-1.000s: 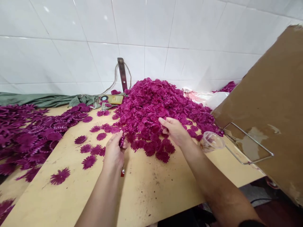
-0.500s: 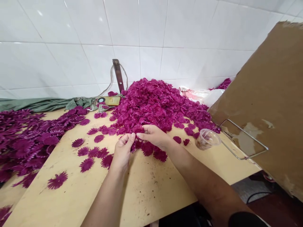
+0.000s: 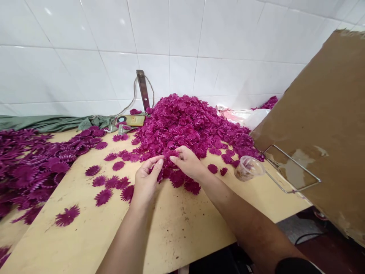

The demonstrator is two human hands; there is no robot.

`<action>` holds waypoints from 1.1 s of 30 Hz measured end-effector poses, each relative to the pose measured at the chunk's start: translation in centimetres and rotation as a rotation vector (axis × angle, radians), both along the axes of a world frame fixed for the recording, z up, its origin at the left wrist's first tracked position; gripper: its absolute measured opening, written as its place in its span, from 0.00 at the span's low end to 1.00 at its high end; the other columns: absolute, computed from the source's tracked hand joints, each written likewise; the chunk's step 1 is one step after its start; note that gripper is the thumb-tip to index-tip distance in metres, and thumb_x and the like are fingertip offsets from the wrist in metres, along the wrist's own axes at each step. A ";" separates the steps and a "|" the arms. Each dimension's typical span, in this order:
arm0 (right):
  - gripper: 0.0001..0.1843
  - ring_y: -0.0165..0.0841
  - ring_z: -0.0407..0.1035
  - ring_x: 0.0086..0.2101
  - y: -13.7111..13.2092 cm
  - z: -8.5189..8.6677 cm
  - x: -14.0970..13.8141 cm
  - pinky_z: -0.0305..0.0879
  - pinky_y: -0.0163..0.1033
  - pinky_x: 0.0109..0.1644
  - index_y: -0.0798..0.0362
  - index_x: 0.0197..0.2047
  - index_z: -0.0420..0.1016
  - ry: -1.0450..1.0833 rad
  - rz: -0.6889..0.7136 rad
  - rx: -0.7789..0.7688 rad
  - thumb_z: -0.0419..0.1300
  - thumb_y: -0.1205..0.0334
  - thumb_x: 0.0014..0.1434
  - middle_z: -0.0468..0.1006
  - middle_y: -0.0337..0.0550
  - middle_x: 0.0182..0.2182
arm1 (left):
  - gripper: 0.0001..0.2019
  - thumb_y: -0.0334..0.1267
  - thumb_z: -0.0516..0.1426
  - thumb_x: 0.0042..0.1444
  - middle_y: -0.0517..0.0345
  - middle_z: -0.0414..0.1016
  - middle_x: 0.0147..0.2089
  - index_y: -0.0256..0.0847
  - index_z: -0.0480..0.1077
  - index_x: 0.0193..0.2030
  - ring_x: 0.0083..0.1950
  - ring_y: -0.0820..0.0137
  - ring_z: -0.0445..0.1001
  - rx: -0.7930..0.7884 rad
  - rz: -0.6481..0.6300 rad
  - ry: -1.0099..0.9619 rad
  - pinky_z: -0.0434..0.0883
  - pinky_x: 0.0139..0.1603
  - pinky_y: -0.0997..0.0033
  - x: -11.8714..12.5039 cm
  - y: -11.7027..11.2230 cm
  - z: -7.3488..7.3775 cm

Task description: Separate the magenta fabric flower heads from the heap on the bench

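Observation:
A big heap of magenta fabric flower petals (image 3: 188,121) lies on a pale wooden board (image 3: 182,224) against the tiled wall. My left hand (image 3: 146,179) and my right hand (image 3: 186,161) meet at the heap's near edge. Both hands have their fingers pinched on a magenta petal piece (image 3: 167,156) held between them. Loose single petals (image 3: 103,196) lie scattered to the left of my left hand.
A second spread of magenta petals (image 3: 28,167) covers the left side. A small clear plastic cup (image 3: 248,167) stands right of my right hand. A brown cardboard sheet (image 3: 327,125) with a wire frame (image 3: 293,169) leans at the right. A phone (image 3: 132,120) and green cloth (image 3: 54,122) lie by the wall.
My right hand drew back from the heap to meet my left hand, and both now pinch a petal piece slightly higher. The camera shifted a little.

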State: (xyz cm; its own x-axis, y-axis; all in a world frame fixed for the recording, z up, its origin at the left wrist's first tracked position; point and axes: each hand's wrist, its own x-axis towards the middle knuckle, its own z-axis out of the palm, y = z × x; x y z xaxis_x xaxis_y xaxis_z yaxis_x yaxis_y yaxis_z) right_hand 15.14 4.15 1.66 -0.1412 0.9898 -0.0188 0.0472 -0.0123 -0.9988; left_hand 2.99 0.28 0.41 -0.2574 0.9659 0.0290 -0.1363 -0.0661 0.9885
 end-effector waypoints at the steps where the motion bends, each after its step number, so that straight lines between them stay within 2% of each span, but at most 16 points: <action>1: 0.07 0.23 0.60 0.24 -0.1 -0.1 -0.1 0.58 0.33 0.31 0.53 0.29 0.60 -0.011 0.014 0.017 0.57 0.68 0.47 0.64 0.30 0.22 | 0.15 0.46 0.64 0.38 0.56 0.77 0.33 0.39 0.76 0.32 0.36 0.69 0.71 0.004 -0.020 0.006 0.67 0.39 0.71 0.0 0.0 0.0; 3: 0.08 0.23 0.59 0.24 -0.2 -0.2 -0.1 0.58 0.33 0.31 0.53 0.30 0.60 0.000 0.046 0.030 0.58 0.68 0.47 0.64 0.29 0.22 | 0.14 0.45 0.65 0.36 0.54 0.78 0.34 0.39 0.76 0.30 0.38 0.67 0.72 -0.008 -0.079 0.005 0.67 0.40 0.69 0.1 0.0 0.0; 6: 0.12 0.22 0.60 0.24 -0.4 -0.1 -0.1 0.58 0.32 0.31 0.53 0.29 0.60 0.071 0.080 -0.036 0.61 0.69 0.44 0.65 0.29 0.21 | 0.14 0.43 0.66 0.34 0.56 0.77 0.30 0.39 0.76 0.28 0.30 0.71 0.70 -0.049 -0.122 0.009 0.66 0.32 0.73 0.1 0.0 0.0; 9: 0.16 0.22 0.62 0.23 -0.5 0.2 0.2 0.59 0.32 0.31 0.54 0.29 0.61 0.161 0.111 -0.152 0.66 0.65 0.40 0.68 0.30 0.21 | 0.13 0.43 0.66 0.32 0.61 0.71 0.21 0.37 0.74 0.25 0.20 0.78 0.61 -0.085 -0.149 0.019 0.58 0.21 0.77 0.0 0.0 0.1; 12: 0.18 0.22 0.61 0.21 -0.6 0.3 0.3 0.57 0.32 0.28 0.55 0.29 0.63 0.228 0.152 -0.217 0.68 0.60 0.38 0.68 0.30 0.20 | 0.14 0.44 0.66 0.31 0.65 0.66 0.17 0.37 0.73 0.22 0.18 0.80 0.55 -0.096 -0.170 -0.006 0.53 0.19 0.79 -0.1 0.0 0.0; 16: 0.20 0.23 0.63 0.24 -1.0 0.3 -0.1 0.59 0.33 0.32 0.55 0.30 0.65 0.299 0.134 -0.204 0.69 0.60 0.35 0.70 0.31 0.22 | 0.14 0.44 0.66 0.30 0.66 0.64 0.16 0.37 0.71 0.22 0.18 0.81 0.54 -0.092 -0.087 -0.102 0.52 0.18 0.79 -0.1 0.3 -0.4; 21: 0.20 0.24 0.64 0.27 -1.2 0.0 -0.5 0.60 0.34 0.37 0.55 0.30 0.65 0.327 0.113 -0.158 0.69 0.61 0.36 0.70 0.33 0.25 | 0.15 0.44 0.66 0.27 0.67 0.63 0.14 0.37 0.70 0.21 0.17 0.81 0.55 -0.099 0.017 -0.181 0.54 0.19 0.79 0.4 0.3 -0.5; 25: 0.16 0.23 0.61 0.26 -1.1 -0.1 -0.3 0.59 0.34 0.35 0.54 0.30 0.63 0.313 0.098 -0.113 0.66 0.63 0.39 0.68 0.32 0.24 | 0.15 0.41 0.66 0.26 0.67 0.65 0.15 0.36 0.70 0.21 0.17 0.82 0.56 -0.137 0.060 -0.268 0.55 0.19 0.80 0.7 0.6 -0.4; 27: 0.13 0.22 0.59 0.24 -1.2 0.2 0.1 0.58 0.33 0.32 0.54 0.30 0.63 0.294 0.079 -0.111 0.64 0.65 0.42 0.66 0.31 0.23 | 0.14 0.39 0.65 0.25 0.67 0.65 0.15 0.35 0.69 0.21 0.16 0.83 0.56 -0.146 0.136 -0.327 0.54 0.18 0.80 0.2 1.0 -0.5; 30: 0.09 0.22 0.58 0.23 -1.4 1.4 1.0 0.57 0.33 0.31 0.53 0.31 0.64 0.205 0.036 -0.073 0.60 0.69 0.45 0.65 0.31 0.24 | 0.14 0.36 0.65 0.23 0.69 0.62 0.16 0.35 0.67 0.19 0.16 0.84 0.53 -0.102 0.305 -0.434 0.51 0.17 0.81 -1.2 1.5 -0.5; 31: 0.08 0.23 0.59 0.25 -1.5 1.8 1.3 0.58 0.33 0.32 0.53 0.32 0.64 0.136 0.023 -0.046 0.58 0.69 0.47 0.66 0.33 0.25 | 0.14 0.36 0.66 0.23 0.70 0.61 0.16 0.35 0.67 0.19 0.16 0.85 0.53 -0.083 0.325 -0.458 0.50 0.16 0.82 -1.5 1.5 -0.5; 33: 0.06 0.25 0.61 0.28 -1.6 2.4 1.7 0.59 0.35 0.35 0.53 0.33 0.65 -0.056 0.039 0.005 0.57 0.68 0.50 0.67 0.36 0.29 | 0.15 0.36 0.66 0.23 0.70 0.61 0.16 0.35 0.67 0.20 0.16 0.85 0.53 -0.069 0.273 -0.474 0.51 0.16 0.81 -1.6 1.3 -0.2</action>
State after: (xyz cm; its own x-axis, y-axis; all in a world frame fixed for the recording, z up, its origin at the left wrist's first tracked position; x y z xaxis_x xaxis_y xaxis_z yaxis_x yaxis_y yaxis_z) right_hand 16.80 2.54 4.08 -0.1784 0.9837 -0.0229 0.1037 -0.0044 -0.9946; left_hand 1.34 1.62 0.23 -0.4682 0.8578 -0.2122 -0.5544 -0.0981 0.8265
